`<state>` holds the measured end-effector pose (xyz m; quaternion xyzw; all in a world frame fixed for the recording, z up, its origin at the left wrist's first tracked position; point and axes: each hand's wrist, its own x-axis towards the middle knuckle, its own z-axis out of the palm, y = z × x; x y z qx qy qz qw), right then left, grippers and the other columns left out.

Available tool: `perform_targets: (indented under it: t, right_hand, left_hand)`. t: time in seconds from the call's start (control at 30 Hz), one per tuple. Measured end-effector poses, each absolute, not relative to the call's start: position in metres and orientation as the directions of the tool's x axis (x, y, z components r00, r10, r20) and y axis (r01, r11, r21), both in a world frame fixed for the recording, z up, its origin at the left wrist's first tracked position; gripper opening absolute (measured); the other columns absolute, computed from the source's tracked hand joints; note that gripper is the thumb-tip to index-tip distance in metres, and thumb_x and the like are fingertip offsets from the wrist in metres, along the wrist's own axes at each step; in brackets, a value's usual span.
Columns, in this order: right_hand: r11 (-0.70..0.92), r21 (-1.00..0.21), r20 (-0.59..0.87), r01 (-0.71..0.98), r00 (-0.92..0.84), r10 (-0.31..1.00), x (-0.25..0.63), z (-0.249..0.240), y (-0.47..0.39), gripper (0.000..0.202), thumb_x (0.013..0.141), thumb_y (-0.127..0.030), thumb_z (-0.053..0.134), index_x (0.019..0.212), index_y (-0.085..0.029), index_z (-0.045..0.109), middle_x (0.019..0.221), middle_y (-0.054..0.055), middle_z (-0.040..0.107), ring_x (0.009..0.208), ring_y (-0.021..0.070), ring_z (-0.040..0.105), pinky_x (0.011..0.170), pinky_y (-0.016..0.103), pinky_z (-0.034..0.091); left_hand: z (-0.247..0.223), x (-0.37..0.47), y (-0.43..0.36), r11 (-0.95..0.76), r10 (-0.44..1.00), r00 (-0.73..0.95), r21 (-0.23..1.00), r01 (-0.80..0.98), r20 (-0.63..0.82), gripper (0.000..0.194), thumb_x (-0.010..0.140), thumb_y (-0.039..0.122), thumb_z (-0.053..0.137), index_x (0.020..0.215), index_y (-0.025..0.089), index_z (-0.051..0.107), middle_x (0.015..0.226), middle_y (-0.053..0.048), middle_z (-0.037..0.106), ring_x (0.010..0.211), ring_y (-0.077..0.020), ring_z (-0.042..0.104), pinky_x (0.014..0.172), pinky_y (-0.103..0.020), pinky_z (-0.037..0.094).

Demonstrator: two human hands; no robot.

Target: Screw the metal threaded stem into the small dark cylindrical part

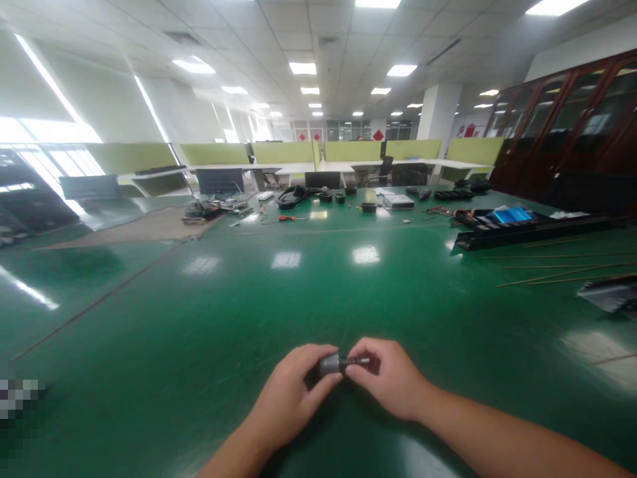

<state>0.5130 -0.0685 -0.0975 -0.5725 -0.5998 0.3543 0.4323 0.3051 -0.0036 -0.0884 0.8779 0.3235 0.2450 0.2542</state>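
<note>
Low in the middle of the head view, a small grey cylinder with a dark, ribbed shaft [330, 364] lies sideways between my hands, just over the green tabletop. My left hand [293, 392] is closed around its grey body, thumb below and fingers above. At the other end, the thumb and fingers of my right hand [391, 378] pinch the thin shaft, whose pale metal tip points right. My fingers cover part of the piece, so its exact kind cannot be told.
Across the green table [239, 299], an orange-handled screwdriver [288, 218] lies near black parts and a white box [398, 200]. To the right are a long black channel [527, 232], a blue packet [512, 214] and several thin rods [562, 272]. Brown cabinets [562, 126] stand behind.
</note>
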Motion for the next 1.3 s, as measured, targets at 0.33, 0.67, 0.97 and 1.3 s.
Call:
perform_targets:
  t: [0.33,0.67,0.97,1.3]
  right_hand:
    - [0.095,-0.921,0.112,0.377,0.022,0.994,0.5122,-0.0952,-0.0686,0.008,0.081,-0.024,0.067,0.084,-0.017,0.070,0.075,0.001,0.069,0.068,0.0143,0.061,0.062,0.022,0.043]
    - [0.077,-0.925,0.095,0.371,0.031,0.995,0.5123,-0.0960,-0.0684,0.006,0.080,-0.021,0.067,0.083,-0.017,0.069,0.071,0.000,0.067,0.064,0.0131,0.058,0.059,0.022,0.041]
    - [0.074,-0.918,0.097,0.391,0.039,0.995,0.5125,-0.0949,-0.0679,0.007,0.080,-0.021,0.067,0.083,-0.016,0.069,0.071,0.000,0.067,0.063,0.0127,0.057,0.058,0.022,0.040]
    - [0.071,-0.926,0.094,0.370,0.044,0.995,0.5129,-0.0957,-0.0684,0.008,0.080,-0.022,0.067,0.085,-0.016,0.069,0.071,0.000,0.067,0.063,0.0130,0.057,0.059,0.022,0.041]
  left_hand:
    - [-0.0859,0.3051,-0.0020,-0.685,0.682,0.671,0.576,0.446,0.291,0.029,0.092,0.039,0.059,0.117,0.025,0.066,0.109,-0.008,0.070,0.100,-0.0238,0.066,0.092,-0.037,0.054]
    - [-0.0865,0.3047,-0.0004,-0.682,0.690,0.663,0.570,0.459,0.291,0.029,0.091,0.038,0.061,0.117,0.026,0.066,0.110,-0.006,0.070,0.101,-0.0231,0.066,0.093,-0.037,0.053]
    - [-0.0879,0.3033,0.0001,-0.666,0.697,0.661,0.591,0.455,0.276,0.028,0.092,0.039,0.060,0.116,0.027,0.065,0.112,-0.005,0.069,0.103,-0.0234,0.064,0.093,-0.038,0.052]
    - [-0.0892,0.3023,0.0013,-0.676,0.695,0.653,0.580,0.454,0.299,0.029,0.092,0.039,0.060,0.117,0.026,0.065,0.112,-0.006,0.069,0.103,-0.0241,0.065,0.094,-0.039,0.052]
